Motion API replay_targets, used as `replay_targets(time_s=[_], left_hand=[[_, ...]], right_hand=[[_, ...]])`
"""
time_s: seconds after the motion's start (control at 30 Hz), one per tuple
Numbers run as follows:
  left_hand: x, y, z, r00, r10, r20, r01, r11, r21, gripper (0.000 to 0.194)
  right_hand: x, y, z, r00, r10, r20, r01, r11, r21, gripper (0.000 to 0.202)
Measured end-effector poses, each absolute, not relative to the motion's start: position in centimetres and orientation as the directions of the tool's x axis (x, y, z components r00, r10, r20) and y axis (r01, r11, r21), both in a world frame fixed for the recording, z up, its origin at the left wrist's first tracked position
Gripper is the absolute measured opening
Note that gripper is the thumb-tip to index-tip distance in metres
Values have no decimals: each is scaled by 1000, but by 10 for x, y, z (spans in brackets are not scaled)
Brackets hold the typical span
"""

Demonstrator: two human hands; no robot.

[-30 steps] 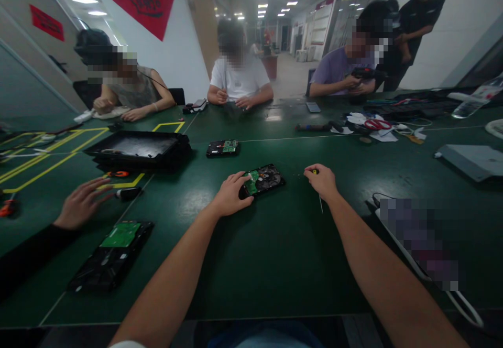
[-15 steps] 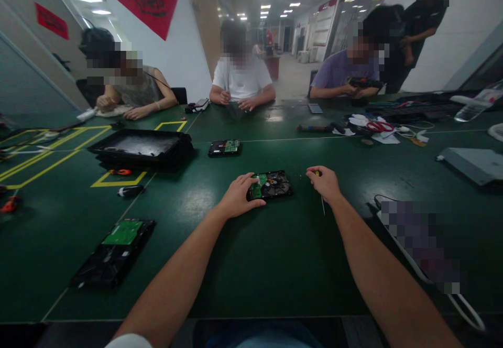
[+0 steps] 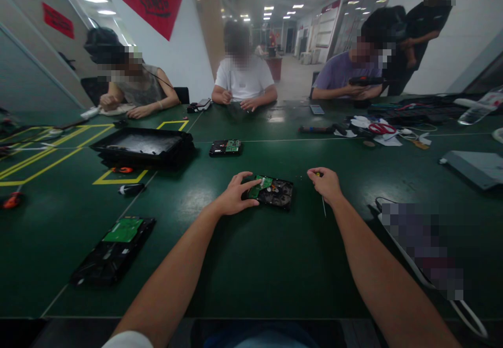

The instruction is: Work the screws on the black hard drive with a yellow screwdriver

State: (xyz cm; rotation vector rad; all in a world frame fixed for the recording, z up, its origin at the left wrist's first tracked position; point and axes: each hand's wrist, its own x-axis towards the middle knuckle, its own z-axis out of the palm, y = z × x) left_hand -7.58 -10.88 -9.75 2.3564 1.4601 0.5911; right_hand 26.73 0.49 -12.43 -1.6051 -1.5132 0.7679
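Note:
A hard drive [image 3: 281, 192] with a green circuit board lies at a slant on the green table [image 3: 267, 264]. My left hand [image 3: 236, 195] spans its left end, the thumb at the near edge and the index finger over the board. To the right, just above the table, my right hand [image 3: 327, 184] is closed round a screwdriver [image 3: 324, 207] with a yellow-and-black handle. Its thin metal shaft sticks out below the hand, pointing toward me. Tiny bits, perhaps screws, lie between the drive and my right hand.
Further off is another hard drive [image 3: 226, 148]. Black panels [image 3: 143, 146] are stacked at the left, and a larger black unit [image 3: 113, 251] with a green board is nearer. A grey metal case [image 3: 473, 167] stands right, a blurred pouch [image 3: 422, 251] nearer. Several people sit across the table.
The hard drive has turned, its right end swinging toward me. My left hand's fingers have spread and shifted slightly left. My right hand keeps the screwdriver almost in place.

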Motion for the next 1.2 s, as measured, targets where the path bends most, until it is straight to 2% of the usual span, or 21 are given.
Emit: replay_targets(time_s=[0.2, 0.4, 0.63, 0.83, 0.93, 1.07, 1.2], left_hand=[[-79, -105, -103, 370, 905, 209, 739, -423, 525, 71], [-78, -105, -100, 327, 918, 226, 692, -395, 604, 82], [-53, -112, -100, 195, 936, 293, 769, -331, 546, 83], [-37, -116, -102, 237, 891, 388, 840, -389, 379, 70], [-36, -114, -102, 279, 876, 393, 832, -425, 357, 62], [-39, -112, -103, 315, 866, 388, 813, -457, 362, 69], [-44, -111, -111, 302, 893, 334, 831, -419, 367, 83]], right_hand=[[267, 5, -123, 102, 989, 103, 502, 38, -864, 31], [266, 3, -121, 108, 991, 77, 451, 20, -892, 37], [266, 2, -123, 120, 992, 49, 442, -9, -897, 34], [262, -2, -118, 65, 994, 87, 469, 46, -882, 32], [255, -6, -115, 10, 994, 106, 434, 92, -896, 35], [243, -14, -112, -112, 991, 71, 381, 109, -918, 37], [234, -22, -109, -240, 971, 5, 346, 90, -934, 32]])
